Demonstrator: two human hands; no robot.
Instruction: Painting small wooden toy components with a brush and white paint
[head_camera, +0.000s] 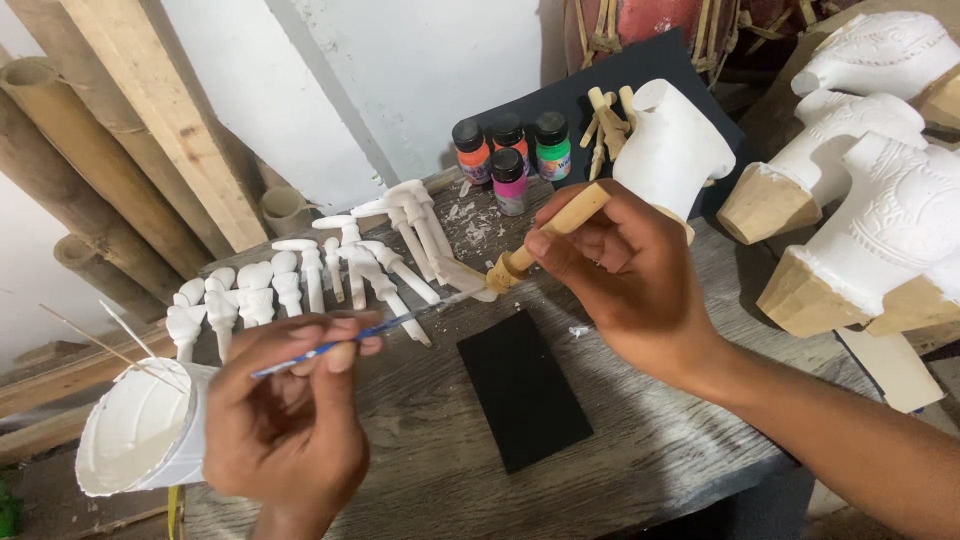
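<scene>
Head view, grey wooden table (640, 440). Left hand (285, 420) low at left, fingers pinched around a thin blue brush (345, 345); the shaft runs up and right from the fingertips, and its tip meets the white end of the peg (545, 235) over the table's middle. The same hand also appears to carry a white paint cup (140, 435), tilted with its mouth toward the left; how it is gripped is hidden behind the hand. Right hand (625, 275) at centre right, fingers closed around the peg, a small wooden piece held slanting, bare wood at its upper end, white at its lower end near the brush tip. Peg is off the table, above the black rectangular sheet (525, 385) lying flat between the two hands. Behind the brush: a row of white-painted pegs (330, 270) lying side by side on the table, some leaning on one another. Further back: four paint jars (510, 150) with black lids, contents orange, red, green and pink, standing close together. Right of the jars: a white torso-shaped carving (675, 145), with unpainted pegs (605, 125) just beside it. Far right: larger white carvings (880, 200) with bare wood bases. Far left: bamboo poles (70, 170) and planks leaning on the wall.
</scene>
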